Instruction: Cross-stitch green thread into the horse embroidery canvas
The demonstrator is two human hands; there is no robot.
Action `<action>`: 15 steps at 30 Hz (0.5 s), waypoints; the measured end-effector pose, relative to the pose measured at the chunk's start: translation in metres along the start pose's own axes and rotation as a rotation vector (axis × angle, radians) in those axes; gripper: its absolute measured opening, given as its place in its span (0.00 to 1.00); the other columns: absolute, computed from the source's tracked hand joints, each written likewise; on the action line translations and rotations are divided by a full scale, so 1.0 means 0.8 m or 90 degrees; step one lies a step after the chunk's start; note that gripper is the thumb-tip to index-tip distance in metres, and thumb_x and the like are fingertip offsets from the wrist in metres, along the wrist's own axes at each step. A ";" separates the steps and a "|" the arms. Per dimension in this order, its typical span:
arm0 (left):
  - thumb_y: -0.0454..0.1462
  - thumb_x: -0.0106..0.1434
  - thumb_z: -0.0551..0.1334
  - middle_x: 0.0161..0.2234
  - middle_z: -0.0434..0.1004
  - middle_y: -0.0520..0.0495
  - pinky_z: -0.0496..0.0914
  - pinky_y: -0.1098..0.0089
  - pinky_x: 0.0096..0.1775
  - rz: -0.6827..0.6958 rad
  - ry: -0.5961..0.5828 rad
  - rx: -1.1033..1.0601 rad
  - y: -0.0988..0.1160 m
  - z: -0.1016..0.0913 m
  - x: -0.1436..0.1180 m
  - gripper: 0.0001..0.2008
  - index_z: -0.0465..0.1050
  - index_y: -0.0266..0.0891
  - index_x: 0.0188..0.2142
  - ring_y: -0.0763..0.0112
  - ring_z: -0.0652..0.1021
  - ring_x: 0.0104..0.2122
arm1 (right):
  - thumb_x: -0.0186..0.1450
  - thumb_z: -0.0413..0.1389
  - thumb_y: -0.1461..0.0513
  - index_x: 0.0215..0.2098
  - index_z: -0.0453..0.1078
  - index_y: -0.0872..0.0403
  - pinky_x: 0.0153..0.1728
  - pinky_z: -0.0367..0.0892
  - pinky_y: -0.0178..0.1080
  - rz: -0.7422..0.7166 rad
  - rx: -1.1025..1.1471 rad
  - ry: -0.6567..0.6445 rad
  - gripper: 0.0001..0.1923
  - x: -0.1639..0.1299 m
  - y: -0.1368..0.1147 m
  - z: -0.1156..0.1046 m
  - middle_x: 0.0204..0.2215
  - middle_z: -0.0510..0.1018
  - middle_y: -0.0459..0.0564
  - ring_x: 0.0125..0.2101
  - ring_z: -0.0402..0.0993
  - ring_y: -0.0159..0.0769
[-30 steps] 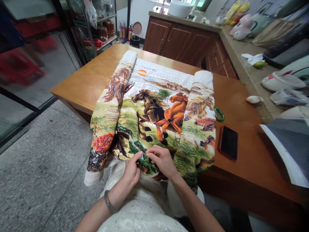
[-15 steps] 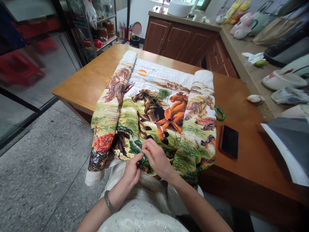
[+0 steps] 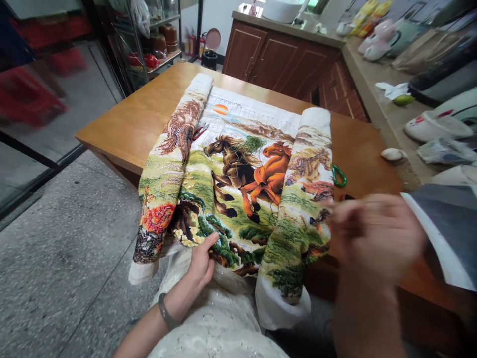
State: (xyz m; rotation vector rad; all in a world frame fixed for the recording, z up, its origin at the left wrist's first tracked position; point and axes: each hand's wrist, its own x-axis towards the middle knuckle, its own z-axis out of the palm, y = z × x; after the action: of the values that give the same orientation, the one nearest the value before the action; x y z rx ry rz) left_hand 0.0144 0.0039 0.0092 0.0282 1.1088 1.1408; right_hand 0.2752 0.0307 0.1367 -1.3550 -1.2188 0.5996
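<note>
A cross-stitch cloth (image 3: 238, 199) with running horses and a sun lies over the table edge and my lap, its two sides rolled up. My left hand (image 3: 201, 263) grips the near edge, thumb on top and fingers underneath. Off to the right, my right hand (image 3: 380, 233) is raised above the table, smeared by motion. Its fingers look curled together; whatever they pinch is too blurred to make out. A tangle of green thread (image 3: 255, 144) rests on the cloth. Small red-handled snips (image 3: 200, 132) lie by the left roll.
Beyond the right roll sits a green-handled tool (image 3: 339, 175) on the wooden table (image 3: 149, 114). The phone is almost wholly hidden behind my right hand. Dark sheets with a white edge (image 3: 443, 233) lie at the right. A cluttered counter (image 3: 372, 94) runs along the right and back.
My right hand has left the cloth beside my left hand and swung right and up, now covering the phone. My left hand stays on the cloth's near edge.
</note>
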 end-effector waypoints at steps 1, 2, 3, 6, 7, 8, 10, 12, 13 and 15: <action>0.38 0.52 0.77 0.46 0.93 0.46 0.76 0.53 0.69 0.002 0.003 -0.004 -0.001 0.000 0.000 0.24 0.86 0.47 0.50 0.47 0.86 0.61 | 0.77 0.65 0.47 0.41 0.67 0.44 0.21 0.63 0.37 0.032 0.025 -0.025 0.16 -0.017 0.007 0.027 0.20 0.68 0.39 0.20 0.69 0.37; 0.38 0.52 0.77 0.47 0.93 0.45 0.76 0.53 0.68 0.005 0.006 -0.008 -0.001 -0.001 -0.001 0.23 0.85 0.47 0.49 0.47 0.86 0.60 | 0.76 0.65 0.49 0.42 0.68 0.45 0.20 0.63 0.36 0.075 0.036 -0.115 0.14 -0.036 0.013 0.053 0.19 0.67 0.37 0.18 0.67 0.36; 0.38 0.52 0.76 0.48 0.93 0.45 0.76 0.53 0.68 0.006 0.009 -0.010 -0.001 -0.001 -0.001 0.22 0.85 0.47 0.48 0.47 0.86 0.61 | 0.76 0.64 0.50 0.44 0.70 0.45 0.19 0.62 0.35 0.108 0.027 -0.210 0.12 -0.054 0.018 0.076 0.19 0.68 0.37 0.18 0.67 0.35; 0.37 0.52 0.75 0.48 0.93 0.43 0.77 0.52 0.67 0.003 0.019 0.006 -0.003 -0.001 -0.001 0.18 0.85 0.47 0.45 0.46 0.85 0.61 | 0.77 0.59 0.57 0.45 0.76 0.49 0.25 0.66 0.35 0.087 -0.064 -0.379 0.06 -0.095 0.030 0.120 0.24 0.77 0.43 0.22 0.72 0.34; 0.37 0.52 0.74 0.47 0.93 0.42 0.77 0.52 0.66 0.003 0.020 0.015 -0.003 -0.001 -0.001 0.18 0.85 0.46 0.44 0.45 0.85 0.61 | 0.77 0.57 0.59 0.43 0.78 0.50 0.28 0.69 0.35 0.050 -0.097 -0.400 0.07 -0.103 0.034 0.127 0.27 0.81 0.45 0.24 0.75 0.35; 0.37 0.53 0.74 0.47 0.93 0.42 0.77 0.52 0.66 0.006 0.019 0.022 -0.003 0.000 -0.001 0.18 0.85 0.46 0.45 0.45 0.85 0.61 | 0.77 0.56 0.61 0.42 0.80 0.50 0.32 0.71 0.36 0.010 -0.126 -0.411 0.09 -0.108 0.038 0.131 0.29 0.84 0.48 0.27 0.78 0.37; 0.37 0.53 0.73 0.47 0.93 0.43 0.77 0.52 0.65 0.016 0.014 0.032 -0.003 0.001 -0.001 0.19 0.85 0.46 0.47 0.46 0.85 0.61 | 0.76 0.56 0.64 0.42 0.82 0.50 0.36 0.73 0.37 -0.045 -0.173 -0.412 0.12 -0.112 0.045 0.134 0.33 0.88 0.51 0.31 0.83 0.40; 0.37 0.54 0.72 0.47 0.93 0.43 0.77 0.53 0.65 0.020 0.011 0.033 -0.003 0.002 -0.001 0.21 0.85 0.47 0.49 0.46 0.85 0.61 | 0.76 0.56 0.64 0.43 0.84 0.51 0.36 0.72 0.37 -0.059 -0.210 -0.406 0.12 -0.111 0.051 0.134 0.34 0.89 0.52 0.32 0.84 0.41; 0.37 0.54 0.72 0.47 0.93 0.43 0.77 0.53 0.65 0.020 0.009 0.031 -0.003 0.002 -0.002 0.21 0.85 0.47 0.49 0.46 0.85 0.60 | 0.76 0.56 0.64 0.43 0.85 0.51 0.35 0.71 0.37 -0.057 -0.223 -0.406 0.13 -0.109 0.052 0.133 0.34 0.89 0.52 0.31 0.84 0.41; 0.37 0.53 0.73 0.47 0.92 0.43 0.77 0.53 0.65 0.017 0.009 0.025 -0.003 0.003 -0.002 0.21 0.85 0.47 0.48 0.46 0.85 0.60 | 0.76 0.56 0.64 0.43 0.85 0.51 0.33 0.69 0.37 -0.043 -0.234 -0.416 0.13 -0.106 0.053 0.133 0.33 0.89 0.51 0.29 0.83 0.40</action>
State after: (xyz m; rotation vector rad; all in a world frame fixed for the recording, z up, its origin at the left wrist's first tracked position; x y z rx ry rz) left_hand 0.0175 0.0027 0.0102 0.0654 1.1468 1.1453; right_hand 0.1654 0.0053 0.0490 -1.4585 -1.9694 0.8352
